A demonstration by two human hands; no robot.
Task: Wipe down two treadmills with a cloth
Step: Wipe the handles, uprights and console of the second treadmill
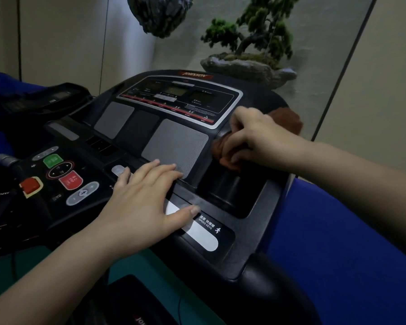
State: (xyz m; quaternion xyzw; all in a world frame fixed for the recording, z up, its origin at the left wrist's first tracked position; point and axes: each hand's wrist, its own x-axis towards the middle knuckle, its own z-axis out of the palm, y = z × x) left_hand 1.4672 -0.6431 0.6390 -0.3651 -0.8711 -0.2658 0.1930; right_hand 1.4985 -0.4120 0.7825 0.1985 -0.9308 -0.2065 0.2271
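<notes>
One treadmill console (174, 127) is seen, of matte black plastic with grey perforated mesh panels (176, 146), a glossy display window (181, 97) edged in silver and red, and a rounded white key strip (197, 231) marked SPEED KEYS. Coloured buttons, green (53, 160) and red (70, 180), are set on the lower left of the console. A rust-brown cloth (288, 121), soft and crumpled in texture, is bunched at the console's right edge, just above a deep black cup recess (227, 188). The cloth is gripped by the right hand (253, 141), fingers curled down over it; part of the fabric is seen below the fingertips and part beyond the knuckles, so the hand lies across its middle. The cloth's long axis is seen to run from near-left to far-right, along the console's side edge. The left hand (141, 202) is laid flat, fingers straight and slightly spread, on the mesh panel's lower edge and the key strip; nothing is held by it. A model pine on a rock base (246, 66) is noted behind the console.
</notes>
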